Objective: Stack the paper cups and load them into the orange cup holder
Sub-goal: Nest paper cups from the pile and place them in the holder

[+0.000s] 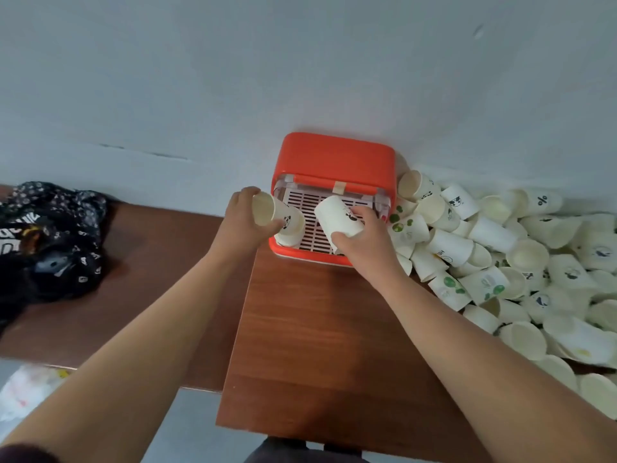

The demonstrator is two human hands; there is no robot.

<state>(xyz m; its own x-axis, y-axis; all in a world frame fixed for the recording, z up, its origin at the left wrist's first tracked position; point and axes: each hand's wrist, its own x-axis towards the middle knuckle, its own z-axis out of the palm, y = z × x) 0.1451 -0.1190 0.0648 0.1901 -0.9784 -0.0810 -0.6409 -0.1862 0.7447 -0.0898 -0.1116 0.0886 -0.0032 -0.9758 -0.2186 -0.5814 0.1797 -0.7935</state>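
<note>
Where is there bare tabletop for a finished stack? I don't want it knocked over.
The wooden table is bare in front of the orange cup holder, between the forearms. The lower brown surface is free between the dark bag and the left hand. To the right, the pile of loose paper cups is crowded.

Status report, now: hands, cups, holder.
Left hand holding a paper cup, mouth toward camera. Right hand holding a second cup. Both over the orange cup holder, lid open. Loose cup pile crowds its right side.
</note>
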